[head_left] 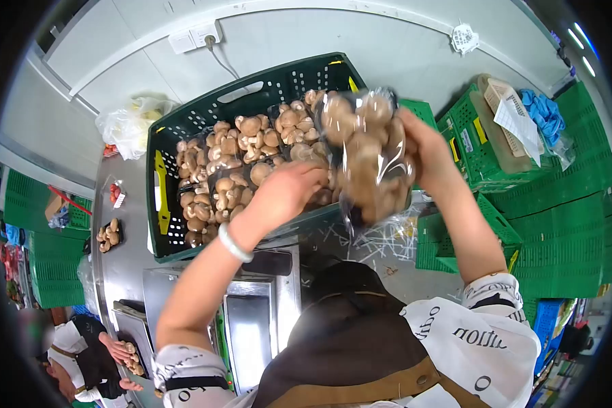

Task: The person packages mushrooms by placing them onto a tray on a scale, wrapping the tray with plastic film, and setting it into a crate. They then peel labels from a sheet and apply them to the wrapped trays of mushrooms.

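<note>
A dark green crate [248, 89] holds several film-wrapped trays of brown mushrooms [251, 136]. Over its right end, my right hand [425, 149] grips the right side of a wrapped mushroom pack [370, 156], which is tilted and slightly blurred. My left hand [290, 192], with a white band at the wrist, is closed over the packs at the crate's front edge. Its fingertips are curled down among the mushrooms, and what they hold, if anything, is hidden.
A small mushroom tray [109, 234] and a clear plastic bag [130, 129] lie on the metal table [119, 177] at left. Green crates [476, 136] stand at right. A co-worker's hand [117, 349] touches mushrooms at lower left. A metal machine [248, 333] is in front.
</note>
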`<act>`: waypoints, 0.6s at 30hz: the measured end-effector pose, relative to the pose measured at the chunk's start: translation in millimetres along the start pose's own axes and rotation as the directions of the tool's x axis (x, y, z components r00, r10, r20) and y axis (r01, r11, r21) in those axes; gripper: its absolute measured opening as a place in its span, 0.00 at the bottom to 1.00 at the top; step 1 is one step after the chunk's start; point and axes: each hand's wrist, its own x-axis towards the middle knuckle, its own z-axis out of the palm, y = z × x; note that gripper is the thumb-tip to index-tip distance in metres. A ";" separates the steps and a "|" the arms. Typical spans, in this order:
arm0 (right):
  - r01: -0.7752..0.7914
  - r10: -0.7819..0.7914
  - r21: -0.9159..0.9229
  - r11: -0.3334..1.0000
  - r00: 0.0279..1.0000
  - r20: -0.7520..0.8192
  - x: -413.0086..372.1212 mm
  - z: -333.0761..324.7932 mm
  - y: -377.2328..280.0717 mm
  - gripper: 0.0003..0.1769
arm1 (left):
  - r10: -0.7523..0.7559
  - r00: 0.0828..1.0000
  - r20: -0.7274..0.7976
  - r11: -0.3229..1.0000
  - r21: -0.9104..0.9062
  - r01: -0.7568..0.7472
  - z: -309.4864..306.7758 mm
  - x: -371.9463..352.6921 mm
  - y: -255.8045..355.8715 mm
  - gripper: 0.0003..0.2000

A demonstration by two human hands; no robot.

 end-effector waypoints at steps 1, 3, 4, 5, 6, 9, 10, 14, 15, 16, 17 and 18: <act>-0.001 -0.002 -0.038 0.999 0.995 -0.098 18.9 -13.1 -6.1 0.21 | 0.127 0.991 0.034 0.989 0.074 -0.130 10.7 14.8 -9.8 0.14; 0.002 -0.050 -0.221 0.975 0.976 -0.214 37.1 -4.4 -15.5 0.17 | 0.243 0.963 0.116 0.952 0.163 -0.260 43.1 27.0 -36.2 0.09; 0.043 -0.120 -0.312 0.949 0.966 -0.231 46.2 5.2 -11.0 0.17 | 0.296 0.937 0.187 0.912 0.235 -0.335 55.0 30.2 -48.5 0.10; 0.077 -0.187 -0.401 0.913 0.952 -0.243 53.8 8.7 -7.8 0.16 | 0.339 0.904 0.261 0.862 0.298 -0.410 65.8 32.0 -58.1 0.12; 0.055 -0.144 -0.516 0.855 0.981 -0.133 66.6 -7.2 -0.4 0.15 | 0.204 0.891 0.406 0.875 0.333 -0.352 71.4 29.9 -61.4 0.12; 0.157 -0.236 -0.679 0.717 0.971 -0.024 87.2 -20.6 25.4 0.16 | 0.243 0.876 0.417 0.852 0.340 -0.398 69.0 21.2 -70.6 0.13; 0.162 -0.272 -0.801 0.577 0.962 -0.002 89.9 -23.0 26.4 0.16 | 0.304 0.893 0.332 0.840 0.349 -0.416 66.9 19.0 -71.9 0.15; 0.161 -0.324 -0.976 0.146 0.940 0.106 89.9 -20.2 36.2 0.17 | 0.315 0.896 0.312 0.883 0.249 -0.397 66.8 18.2 -75.0 0.26; 0.166 -0.329 -0.981 0.098 0.936 0.126 89.8 -18.5 39.3 0.18 | 0.308 0.894 0.325 0.886 0.245 -0.395 66.2 18.5 -75.9 0.25; 0.114 -0.274 -0.993 0.042 0.957 0.099 90.4 -15.9 40.0 0.18 | 0.302 0.892 0.337 0.888 0.241 -0.392 65.3 18.5 -76.8 0.25; 0.102 -0.262 -0.994 0.027 0.961 0.092 94.9 -18.1 44.5 0.18 | 0.295 0.889 0.350 0.891 0.236 -0.388 64.6 18.4 -76.8 0.24; 0.090 -0.249 -0.996 0.014 0.965 0.084 102.9 -23.3 51.3 0.17 | 0.307 0.887 0.345 0.879 0.255 -0.403 65.3 17.9 -77.7 0.24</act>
